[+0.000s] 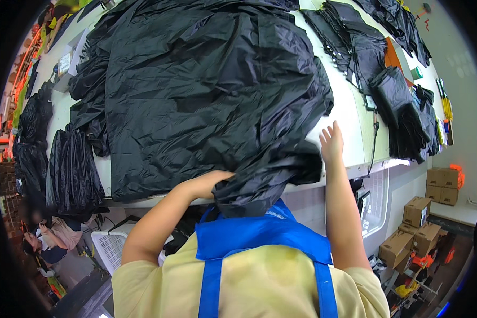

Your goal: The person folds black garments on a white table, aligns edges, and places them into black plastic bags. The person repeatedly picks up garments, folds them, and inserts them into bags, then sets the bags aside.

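Observation:
A large spread of thin, glossy black fabric [185,100] covers the middle of the white table [350,114], creased and layered. At its near edge, a bunched black fabric piece [259,183] hangs over the table edge against my blue apron [259,238], partly smeared by motion. My left hand [209,184] is closed on the left side of this bunched piece, its fingertips hidden in the folds. Just right of the cloth, my right hand [332,142] is raised over the table with its fingers stretched out, holding nothing.
Folded black fabric stacks [403,106] lie at the right, near an orange box [398,61]. More black fabric [74,172] hangs over the left edge. A white crate [110,249] stands below left; cardboard boxes [418,212] are at the lower right. Another person [53,241] is at far left.

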Demonstrator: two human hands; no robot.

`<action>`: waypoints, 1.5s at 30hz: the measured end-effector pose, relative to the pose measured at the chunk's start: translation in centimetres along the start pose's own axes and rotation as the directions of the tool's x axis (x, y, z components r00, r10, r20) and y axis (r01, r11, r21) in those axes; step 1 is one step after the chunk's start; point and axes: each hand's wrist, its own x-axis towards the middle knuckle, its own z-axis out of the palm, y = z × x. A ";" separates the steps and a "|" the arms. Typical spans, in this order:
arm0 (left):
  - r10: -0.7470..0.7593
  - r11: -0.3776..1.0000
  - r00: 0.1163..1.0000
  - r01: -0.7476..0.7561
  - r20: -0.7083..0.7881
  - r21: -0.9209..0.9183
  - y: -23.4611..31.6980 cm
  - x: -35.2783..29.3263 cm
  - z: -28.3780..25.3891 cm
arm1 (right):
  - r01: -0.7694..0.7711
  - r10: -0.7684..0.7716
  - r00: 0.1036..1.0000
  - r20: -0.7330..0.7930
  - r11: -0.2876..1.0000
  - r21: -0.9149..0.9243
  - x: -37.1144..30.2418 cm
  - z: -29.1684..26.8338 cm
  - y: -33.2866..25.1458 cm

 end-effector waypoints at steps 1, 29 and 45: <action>-0.192 0.971 0.978 0.178 0.079 0.160 1.6 -0.3 -0.4 | -0.069 0.080 0.994 -0.080 0.990 0.126 1.8 2.3 -1.7; -0.083 0.391 0.212 -0.892 -0.974 -0.227 10.8 -9.3 -9.3 | 0.846 0.021 0.525 0.851 -0.126 -0.519 -0.1 24.0 -22.6; -0.286 0.391 0.425 0.870 -0.859 0.300 -4.0 -1.0 -5.6 | 0.113 -0.036 0.992 0.121 0.684 -0.720 7.3 2.1 -11.1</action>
